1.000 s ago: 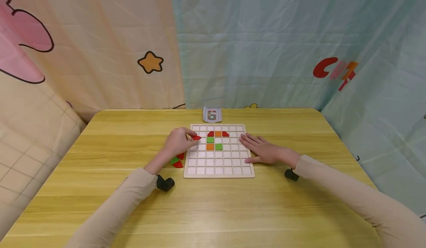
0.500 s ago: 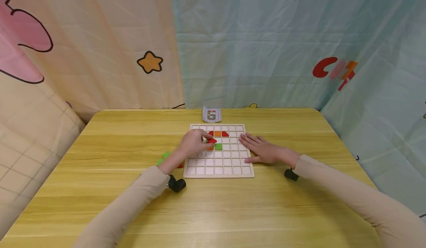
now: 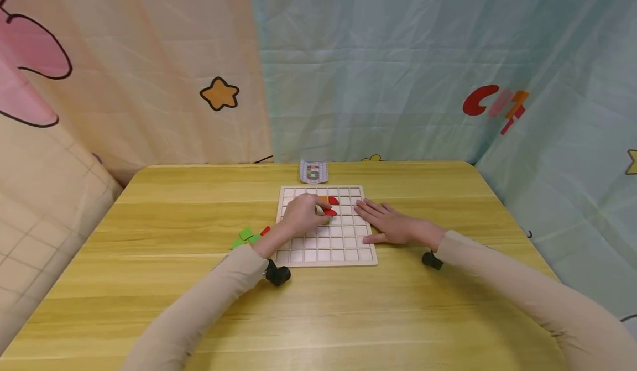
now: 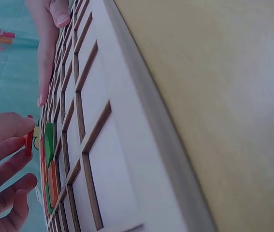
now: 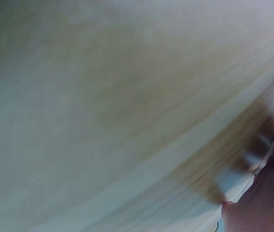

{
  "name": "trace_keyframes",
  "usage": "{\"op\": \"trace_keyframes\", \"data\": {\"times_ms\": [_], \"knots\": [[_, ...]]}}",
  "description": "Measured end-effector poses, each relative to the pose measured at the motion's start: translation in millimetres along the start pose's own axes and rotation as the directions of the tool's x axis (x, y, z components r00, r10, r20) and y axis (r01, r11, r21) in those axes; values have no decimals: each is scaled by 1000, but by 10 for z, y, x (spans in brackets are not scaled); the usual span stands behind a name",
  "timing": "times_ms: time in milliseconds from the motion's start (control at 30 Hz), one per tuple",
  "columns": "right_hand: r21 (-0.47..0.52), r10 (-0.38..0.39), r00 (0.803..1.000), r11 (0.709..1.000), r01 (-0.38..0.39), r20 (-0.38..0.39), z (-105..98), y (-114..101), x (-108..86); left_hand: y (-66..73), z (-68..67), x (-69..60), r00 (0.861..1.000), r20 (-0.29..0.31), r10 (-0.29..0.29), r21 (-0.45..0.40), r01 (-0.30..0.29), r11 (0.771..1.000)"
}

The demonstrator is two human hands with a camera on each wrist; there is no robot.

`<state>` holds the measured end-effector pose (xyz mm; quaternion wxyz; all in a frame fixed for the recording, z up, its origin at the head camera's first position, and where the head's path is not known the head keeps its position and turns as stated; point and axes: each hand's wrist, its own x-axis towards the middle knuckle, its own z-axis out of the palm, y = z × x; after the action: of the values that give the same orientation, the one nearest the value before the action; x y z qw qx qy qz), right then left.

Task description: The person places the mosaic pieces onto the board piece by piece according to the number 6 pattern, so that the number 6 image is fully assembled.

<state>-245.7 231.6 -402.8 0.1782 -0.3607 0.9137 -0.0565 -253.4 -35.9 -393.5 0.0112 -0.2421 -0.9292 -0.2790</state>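
Observation:
My left hand (image 3: 301, 214) pinches a red piece (image 3: 330, 212) between thumb and fingertips, above the white gridded board (image 3: 324, 256). In the left wrist view the same red piece (image 4: 29, 136) stands on edge, apart from the board, beside a green piece (image 4: 49, 140) and an orange piece (image 4: 53, 180) set in cells. Another red piece (image 3: 334, 200) lies in the board's upper part, next to an orange one (image 3: 323, 199) partly covered by the left hand. With fingers spread, my right hand (image 3: 393, 225) rests on the board's right edge.
Several loose green pieces (image 3: 246, 233) and a red one (image 3: 265, 230) lie on the table left of the board. A small patterned card (image 3: 313, 172) lies beyond the board's far edge. Curtains hang behind the table.
My left hand has moved right over the board, carrying the red piece from its left edge to above the middle cells. The right hand stays on the board's edge.

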Motion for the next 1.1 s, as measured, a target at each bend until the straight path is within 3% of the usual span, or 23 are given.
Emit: {"op": "trace_keyframes", "data": {"times_ms": [667, 1100], "knots": [[0, -11, 1000, 1000, 11, -12, 1, -2, 5, -16, 65, 36, 999, 35, -29, -2, 29, 1000], [-5, 2, 1000, 1000, -2, 4, -7, -7, -2, -37, 77, 17, 999, 38, 2, 1, -2, 1000]]}}
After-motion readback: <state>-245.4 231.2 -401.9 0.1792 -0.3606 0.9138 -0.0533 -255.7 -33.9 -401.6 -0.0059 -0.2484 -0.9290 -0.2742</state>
